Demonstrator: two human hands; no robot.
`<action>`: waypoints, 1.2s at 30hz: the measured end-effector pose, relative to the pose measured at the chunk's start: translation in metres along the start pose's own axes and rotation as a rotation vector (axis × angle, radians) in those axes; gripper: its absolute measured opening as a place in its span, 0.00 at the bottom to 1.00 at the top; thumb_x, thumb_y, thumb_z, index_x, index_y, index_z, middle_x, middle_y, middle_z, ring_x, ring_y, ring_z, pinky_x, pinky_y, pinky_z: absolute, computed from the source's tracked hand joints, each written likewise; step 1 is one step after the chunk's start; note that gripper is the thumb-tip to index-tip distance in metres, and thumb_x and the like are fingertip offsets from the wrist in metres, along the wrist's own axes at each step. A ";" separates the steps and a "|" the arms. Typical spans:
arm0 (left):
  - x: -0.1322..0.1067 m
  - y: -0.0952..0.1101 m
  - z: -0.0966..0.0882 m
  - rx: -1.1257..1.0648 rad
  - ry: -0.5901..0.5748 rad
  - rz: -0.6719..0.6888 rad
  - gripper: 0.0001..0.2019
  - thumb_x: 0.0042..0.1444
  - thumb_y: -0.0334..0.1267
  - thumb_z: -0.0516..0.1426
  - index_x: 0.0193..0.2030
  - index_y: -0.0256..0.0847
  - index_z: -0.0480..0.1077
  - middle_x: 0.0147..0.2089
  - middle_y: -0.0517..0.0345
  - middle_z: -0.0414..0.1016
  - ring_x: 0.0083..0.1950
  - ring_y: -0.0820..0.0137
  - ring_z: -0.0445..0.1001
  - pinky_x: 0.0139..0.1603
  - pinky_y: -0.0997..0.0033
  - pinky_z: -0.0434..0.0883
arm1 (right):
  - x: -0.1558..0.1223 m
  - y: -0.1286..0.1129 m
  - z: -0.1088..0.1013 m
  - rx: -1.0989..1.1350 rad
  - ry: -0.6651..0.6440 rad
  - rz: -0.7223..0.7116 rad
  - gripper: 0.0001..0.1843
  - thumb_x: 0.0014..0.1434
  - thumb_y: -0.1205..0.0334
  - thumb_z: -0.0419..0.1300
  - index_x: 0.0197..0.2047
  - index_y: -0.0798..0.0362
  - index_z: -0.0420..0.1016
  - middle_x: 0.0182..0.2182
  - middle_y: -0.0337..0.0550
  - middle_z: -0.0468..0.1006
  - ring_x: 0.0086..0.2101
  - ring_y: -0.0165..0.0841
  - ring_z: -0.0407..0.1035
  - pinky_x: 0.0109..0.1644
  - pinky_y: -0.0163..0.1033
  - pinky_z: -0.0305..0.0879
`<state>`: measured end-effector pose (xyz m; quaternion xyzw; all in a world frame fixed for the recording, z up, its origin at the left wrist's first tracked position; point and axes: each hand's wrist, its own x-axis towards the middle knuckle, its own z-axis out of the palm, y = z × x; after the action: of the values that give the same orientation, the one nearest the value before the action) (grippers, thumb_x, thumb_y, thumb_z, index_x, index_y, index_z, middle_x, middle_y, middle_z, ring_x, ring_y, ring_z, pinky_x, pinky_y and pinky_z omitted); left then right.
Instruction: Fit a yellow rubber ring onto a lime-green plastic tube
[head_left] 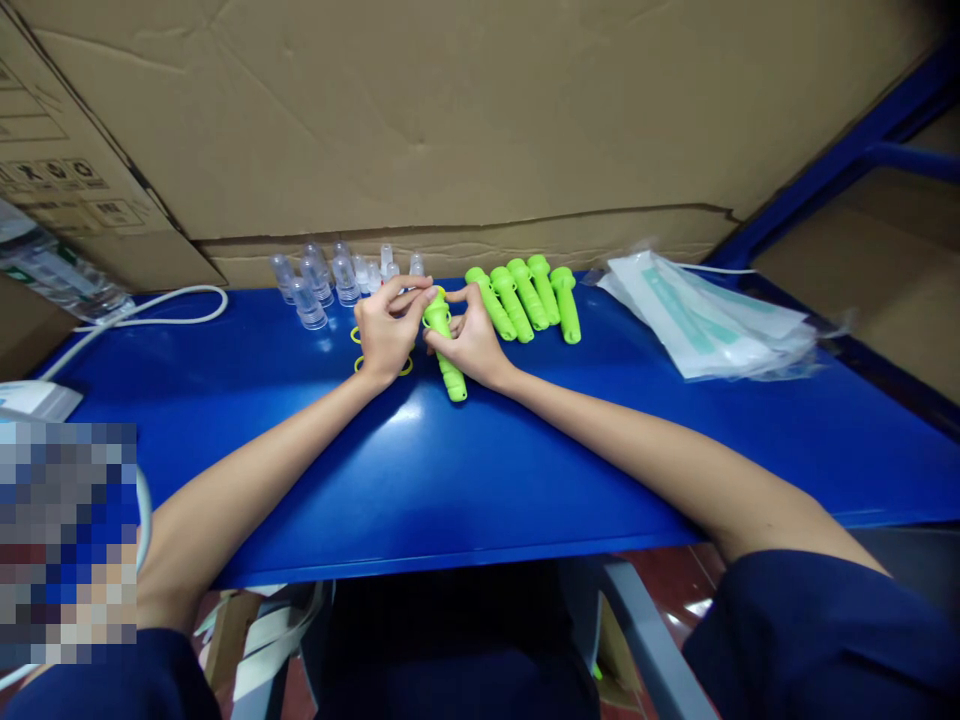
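Observation:
My right hand (477, 340) is wrapped round a lime-green flashlight body (451, 378), its wide end pointing away from me and its narrow end towards me. At the wide end, the thumb and fingertips of my left hand (390, 330) are pinched together on a small yellow ring (440, 293), partly hidden by the fingers. More yellow rings (406, 367) lie on the blue table under and beside my left hand. Right of my hands, several like green flashlight bodies (519, 300) lie side by side.
Several clear plastic caps (307, 303) stand behind my left hand. On the right lie flat plastic packets (694, 315). A white cable (176, 292) and a clear bottle (64, 270) are at the left. Cardboard (450, 120) walls the back of the blue table (480, 480).

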<state>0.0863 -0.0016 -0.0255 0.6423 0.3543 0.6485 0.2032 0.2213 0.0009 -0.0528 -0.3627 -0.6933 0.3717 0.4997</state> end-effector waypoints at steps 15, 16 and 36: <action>-0.003 -0.008 -0.004 0.057 0.026 0.102 0.19 0.59 0.57 0.62 0.45 0.43 0.70 0.46 0.54 0.76 0.44 0.68 0.80 0.51 0.66 0.77 | -0.003 -0.014 0.002 0.046 0.006 -0.075 0.33 0.61 0.51 0.64 0.57 0.45 0.45 0.25 0.26 0.65 0.23 0.32 0.74 0.27 0.38 0.74; -0.002 -0.008 -0.004 0.067 0.013 0.105 0.18 0.60 0.56 0.62 0.43 0.43 0.71 0.43 0.55 0.76 0.44 0.68 0.80 0.51 0.66 0.76 | -0.003 -0.015 0.002 0.043 0.004 -0.075 0.33 0.61 0.50 0.64 0.57 0.45 0.46 0.25 0.26 0.65 0.23 0.32 0.74 0.27 0.38 0.74; 0.003 -0.010 -0.005 0.124 -0.043 0.116 0.20 0.52 0.56 0.68 0.41 0.45 0.71 0.39 0.58 0.73 0.42 0.66 0.73 0.50 0.64 0.70 | -0.004 -0.011 0.000 0.047 0.002 -0.078 0.32 0.60 0.49 0.65 0.54 0.45 0.46 0.27 0.26 0.65 0.21 0.29 0.71 0.26 0.37 0.73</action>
<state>0.0791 0.0062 -0.0300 0.6867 0.3517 0.6221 0.1328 0.2205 -0.0075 -0.0443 -0.3238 -0.6976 0.3677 0.5228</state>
